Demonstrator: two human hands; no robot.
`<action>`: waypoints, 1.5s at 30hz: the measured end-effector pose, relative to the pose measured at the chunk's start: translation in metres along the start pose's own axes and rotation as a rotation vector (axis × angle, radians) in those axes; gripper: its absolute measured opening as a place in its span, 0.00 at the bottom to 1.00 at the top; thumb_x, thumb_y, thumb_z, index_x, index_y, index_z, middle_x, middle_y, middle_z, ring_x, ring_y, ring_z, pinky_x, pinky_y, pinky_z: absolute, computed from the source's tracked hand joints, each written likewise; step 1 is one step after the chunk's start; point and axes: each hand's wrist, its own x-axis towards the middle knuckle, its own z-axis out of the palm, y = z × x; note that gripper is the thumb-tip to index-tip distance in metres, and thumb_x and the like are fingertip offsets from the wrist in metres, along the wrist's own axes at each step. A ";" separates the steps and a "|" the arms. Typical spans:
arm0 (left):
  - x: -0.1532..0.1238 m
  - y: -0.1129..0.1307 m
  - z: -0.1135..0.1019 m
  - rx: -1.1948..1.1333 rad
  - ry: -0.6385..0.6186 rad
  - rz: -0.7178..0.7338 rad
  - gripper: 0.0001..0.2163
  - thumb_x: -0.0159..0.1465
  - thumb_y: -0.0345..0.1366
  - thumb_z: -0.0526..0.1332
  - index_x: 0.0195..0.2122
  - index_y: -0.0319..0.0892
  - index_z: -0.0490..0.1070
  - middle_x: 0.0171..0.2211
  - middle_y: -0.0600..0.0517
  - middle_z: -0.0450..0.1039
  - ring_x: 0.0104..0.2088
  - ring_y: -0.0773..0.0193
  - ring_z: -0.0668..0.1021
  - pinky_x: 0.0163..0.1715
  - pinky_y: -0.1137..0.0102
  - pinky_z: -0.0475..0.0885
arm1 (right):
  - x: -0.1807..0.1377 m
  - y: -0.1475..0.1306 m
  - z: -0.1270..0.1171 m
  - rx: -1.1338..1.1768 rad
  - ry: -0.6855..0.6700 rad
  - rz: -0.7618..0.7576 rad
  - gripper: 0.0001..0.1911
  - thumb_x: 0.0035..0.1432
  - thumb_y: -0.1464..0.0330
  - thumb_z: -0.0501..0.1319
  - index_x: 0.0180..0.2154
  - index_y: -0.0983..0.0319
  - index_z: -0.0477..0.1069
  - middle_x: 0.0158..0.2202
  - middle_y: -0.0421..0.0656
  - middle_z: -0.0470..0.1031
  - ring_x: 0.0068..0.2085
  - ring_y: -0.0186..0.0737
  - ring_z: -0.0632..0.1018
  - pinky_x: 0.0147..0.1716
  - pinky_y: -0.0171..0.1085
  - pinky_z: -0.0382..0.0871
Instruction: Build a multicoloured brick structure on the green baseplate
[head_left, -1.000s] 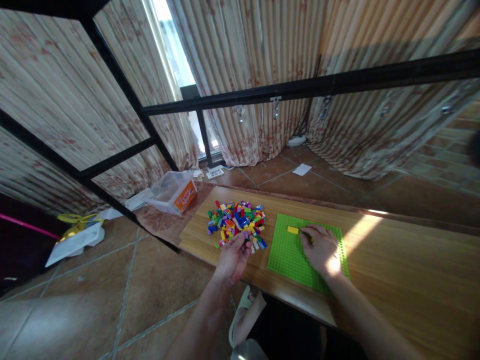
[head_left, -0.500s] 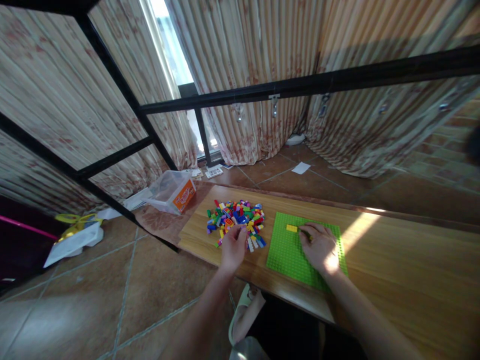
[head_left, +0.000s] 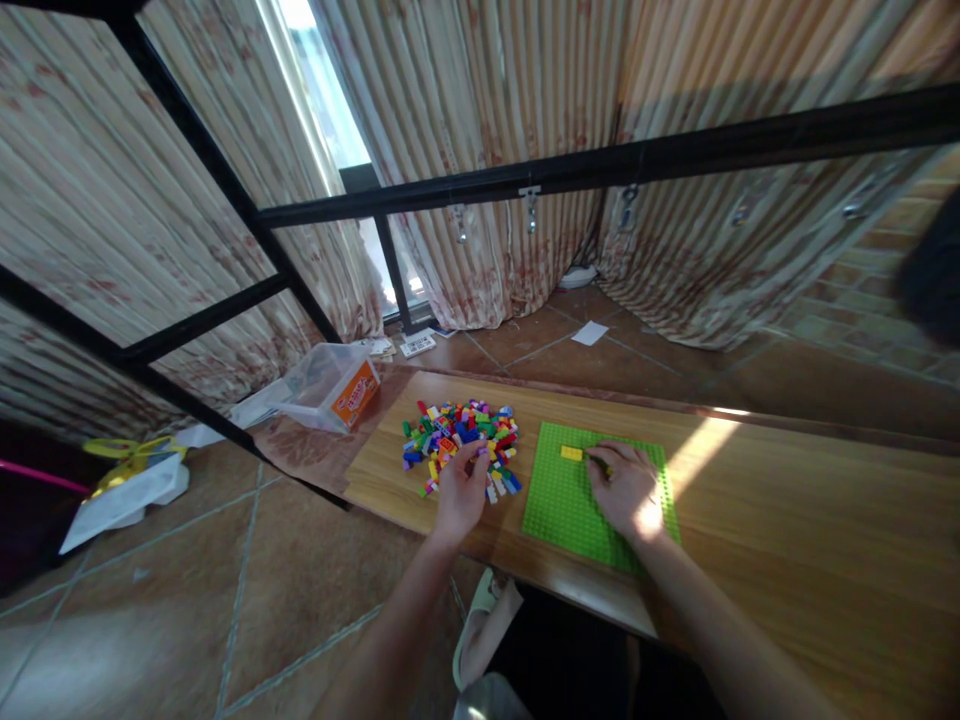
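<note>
A green studded baseplate (head_left: 562, 510) lies flat on the wooden table. On its upper left part sits a yellow toy brick (head_left: 571, 453). My right hand (head_left: 628, 492) rests over the baseplate with its fingers curled, the fingertips close to that brick's right end. Some yellow shows between its thumb and fingers, apparently another yellow brick, mostly covered. My left hand (head_left: 460, 492) is at the near edge of a heap of mixed coloured bricks (head_left: 450, 425). Thumb and index finger are pinched together, with a bit of purple at the tips that looks like a small brick.
A clear plastic box (head_left: 315, 385) with an orange label stands left of the wooden table (head_left: 787, 510). A black metal rail (head_left: 450, 198) crosses beyond the table, before pleated curtains. White trays (head_left: 127, 500) and a sheet of paper (head_left: 590, 333) lie on the tiled floor.
The whole view has shifted slightly, so things appear a little further left. Both hands stay nearly in place, the left beside the heap and the right over the baseplate.
</note>
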 end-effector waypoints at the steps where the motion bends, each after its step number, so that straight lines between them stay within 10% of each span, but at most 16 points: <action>1: -0.001 0.003 0.002 -0.009 -0.027 0.001 0.11 0.60 0.38 0.62 0.42 0.42 0.77 0.27 0.52 0.74 0.22 0.67 0.71 0.24 0.73 0.65 | 0.000 -0.001 -0.001 0.003 0.003 0.003 0.13 0.60 0.64 0.55 0.38 0.58 0.78 0.45 0.45 0.76 0.44 0.45 0.72 0.45 0.46 0.65; 18: 0.001 0.011 0.123 0.158 -0.362 -0.001 0.10 0.63 0.29 0.55 0.43 0.39 0.72 0.32 0.50 0.78 0.24 0.68 0.77 0.29 0.72 0.73 | -0.003 -0.005 -0.012 0.379 0.108 -0.028 0.16 0.55 0.65 0.57 0.44 0.60 0.76 0.46 0.47 0.76 0.48 0.45 0.76 0.52 0.45 0.70; 24: 0.003 0.017 0.124 0.274 -0.346 0.066 0.11 0.63 0.27 0.55 0.44 0.40 0.74 0.37 0.48 0.79 0.38 0.63 0.79 0.45 0.66 0.74 | -0.002 -0.007 -0.011 0.397 0.068 -0.037 0.13 0.59 0.63 0.58 0.42 0.59 0.77 0.44 0.46 0.77 0.46 0.43 0.76 0.51 0.45 0.71; 45: -0.009 0.006 0.098 0.579 -0.282 0.321 0.18 0.65 0.24 0.50 0.54 0.37 0.69 0.48 0.43 0.74 0.49 0.57 0.76 0.52 0.63 0.71 | 0.000 -0.003 -0.001 0.023 0.038 0.024 0.14 0.63 0.61 0.57 0.39 0.58 0.80 0.47 0.47 0.75 0.46 0.47 0.73 0.45 0.45 0.67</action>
